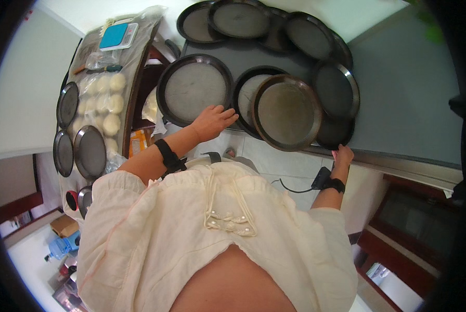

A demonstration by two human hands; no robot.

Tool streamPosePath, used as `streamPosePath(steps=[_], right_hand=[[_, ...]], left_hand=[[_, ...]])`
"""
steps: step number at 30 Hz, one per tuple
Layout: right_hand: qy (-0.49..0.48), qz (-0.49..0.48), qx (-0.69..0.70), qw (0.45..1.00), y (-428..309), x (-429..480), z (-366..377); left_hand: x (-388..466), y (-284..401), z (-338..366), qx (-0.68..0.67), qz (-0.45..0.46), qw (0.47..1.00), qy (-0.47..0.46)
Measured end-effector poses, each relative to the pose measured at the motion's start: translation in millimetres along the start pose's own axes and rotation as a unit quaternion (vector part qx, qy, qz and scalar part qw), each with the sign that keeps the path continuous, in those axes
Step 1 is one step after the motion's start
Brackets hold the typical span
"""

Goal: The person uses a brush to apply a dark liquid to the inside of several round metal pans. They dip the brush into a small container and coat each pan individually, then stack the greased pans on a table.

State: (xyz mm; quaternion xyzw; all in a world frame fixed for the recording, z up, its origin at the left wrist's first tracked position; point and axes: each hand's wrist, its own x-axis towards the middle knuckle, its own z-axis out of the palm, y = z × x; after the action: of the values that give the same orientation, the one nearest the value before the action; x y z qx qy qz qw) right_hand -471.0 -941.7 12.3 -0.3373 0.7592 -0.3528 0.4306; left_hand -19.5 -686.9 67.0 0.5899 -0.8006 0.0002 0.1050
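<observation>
My left hand (216, 123) is over the near right rim of a large round baking pan (196, 89), its fingers somewhat apart and holding nothing. Just right of those fingers, a dark pan (252, 87) is partly covered by a brownish round pan (287, 109) that juts over the counter's front edge. My right hand (343, 155) pinches the near rim of a low dark pan (336, 132) at that edge. Another dark pan (336, 89) overlaps this one from behind. More round pans (239, 18) overlap along the back of the grey counter (397, 97).
On the plastic-covered side table (139, 39) at left are a kitchen scale (130, 37) with a blue top, a brush (104, 69), rows of dough balls (111, 124) and several smaller pans (90, 152). A cable (295, 191) hangs from my right wrist strap.
</observation>
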Motion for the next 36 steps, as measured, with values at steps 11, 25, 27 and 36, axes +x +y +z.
streamPosePath(steps=[11, 25, 27, 36], right_hand=[[-0.017, -0.056, 0.021, 0.998, 9.1, -31.5, 0.0], [0.063, -0.202, -0.203, 0.956, -42.9, -42.0, 39.4], [0.009, -0.084, -0.079, 0.993, -58.1, -32.3, 56.3], [0.026, 0.005, 0.071, 0.997, -71.0, -0.2, 63.8]], left_hand=[[9.0, -3.0, 7.3, 0.027, -0.042, 0.996, -0.071], [-4.1, -11.6, -5.6, 0.006, -0.014, 0.996, -0.085], [-7.4, -12.0, -4.2, 0.003, -0.011, 0.997, -0.082], [-9.8, -20.3, 1.6, 0.001, 0.007, 0.999, -0.035]])
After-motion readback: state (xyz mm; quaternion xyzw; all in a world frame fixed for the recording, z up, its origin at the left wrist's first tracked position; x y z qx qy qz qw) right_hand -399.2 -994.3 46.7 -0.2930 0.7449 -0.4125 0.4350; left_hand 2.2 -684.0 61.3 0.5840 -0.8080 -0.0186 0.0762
